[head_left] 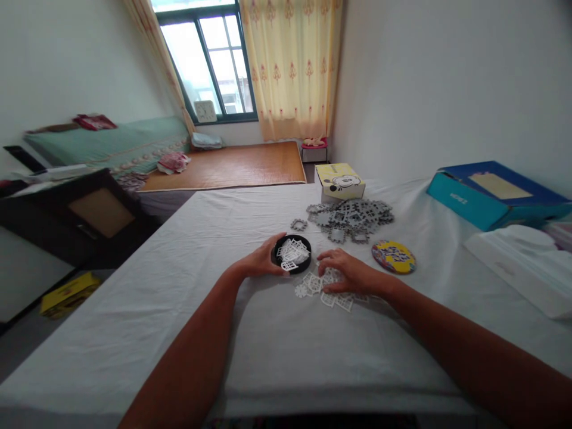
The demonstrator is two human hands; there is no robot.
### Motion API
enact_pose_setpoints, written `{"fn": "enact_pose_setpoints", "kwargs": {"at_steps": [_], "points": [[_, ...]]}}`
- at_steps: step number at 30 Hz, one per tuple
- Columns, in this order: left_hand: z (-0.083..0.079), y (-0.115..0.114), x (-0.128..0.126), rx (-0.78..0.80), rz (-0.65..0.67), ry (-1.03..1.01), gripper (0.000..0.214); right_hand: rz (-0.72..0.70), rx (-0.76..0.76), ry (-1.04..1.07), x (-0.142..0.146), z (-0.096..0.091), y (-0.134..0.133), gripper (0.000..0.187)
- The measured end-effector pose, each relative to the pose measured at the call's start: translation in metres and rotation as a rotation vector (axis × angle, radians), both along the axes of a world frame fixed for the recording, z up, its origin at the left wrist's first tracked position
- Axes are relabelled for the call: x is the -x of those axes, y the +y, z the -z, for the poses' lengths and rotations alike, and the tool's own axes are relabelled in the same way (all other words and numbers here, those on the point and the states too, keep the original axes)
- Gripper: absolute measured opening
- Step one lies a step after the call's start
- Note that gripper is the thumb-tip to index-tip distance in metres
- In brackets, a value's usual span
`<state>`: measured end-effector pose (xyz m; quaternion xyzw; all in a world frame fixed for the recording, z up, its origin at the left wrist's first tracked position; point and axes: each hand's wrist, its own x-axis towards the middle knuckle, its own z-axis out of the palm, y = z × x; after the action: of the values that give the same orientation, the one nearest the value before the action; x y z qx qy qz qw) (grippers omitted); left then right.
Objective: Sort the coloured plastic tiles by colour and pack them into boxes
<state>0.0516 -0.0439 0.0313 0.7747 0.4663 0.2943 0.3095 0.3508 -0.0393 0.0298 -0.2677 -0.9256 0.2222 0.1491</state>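
Observation:
My left hand (pixel 263 259) grips the left side of a round black tin (pixel 307 263), thumb at the near edge and fingers round the far side. White lattice pieces (pixel 292 251) are heaped inside it. Just right of the tin, my right hand (pixel 342 271) rests over a loose pile of similar flat white pieces (pixel 336 300), fingers curved and apart, thumb low. Whether its fingertips pinch one of the pieces is hard to see. A round yellow and purple lid (pixel 394 257) lies right of that hand.
Behind my hands lie a heap of grey interlocking pieces (pixel 353 217) and one separate grey piece (pixel 299 224). A yellow and white box (pixel 339 182) stands behind the heap. To the right are a blue box (pixel 496 193) and a white tissue box (pixel 518 262). White cloth (pixel 179 298) covers the table.

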Motion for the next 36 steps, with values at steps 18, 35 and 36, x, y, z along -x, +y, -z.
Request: {"fn": "enact_pose_setpoints", "kwargs": {"at_steps": [18, 35, 36], "points": [[0.013, 0.012, -0.013, -0.099, -0.292, -0.271, 0.048, 0.295, 0.095, 0.239, 0.01, -0.02, 0.018, 0.023], [0.014, 0.012, -0.018, -0.072, -0.297, -0.346, 0.049, 0.337, -0.089, -0.196, -0.036, -0.049, 0.009, 0.035], [0.015, 0.012, -0.018, -0.079, -0.299, -0.339, 0.048, 0.359, -0.076, -0.292, -0.049, -0.042, -0.002, 0.04]]}}
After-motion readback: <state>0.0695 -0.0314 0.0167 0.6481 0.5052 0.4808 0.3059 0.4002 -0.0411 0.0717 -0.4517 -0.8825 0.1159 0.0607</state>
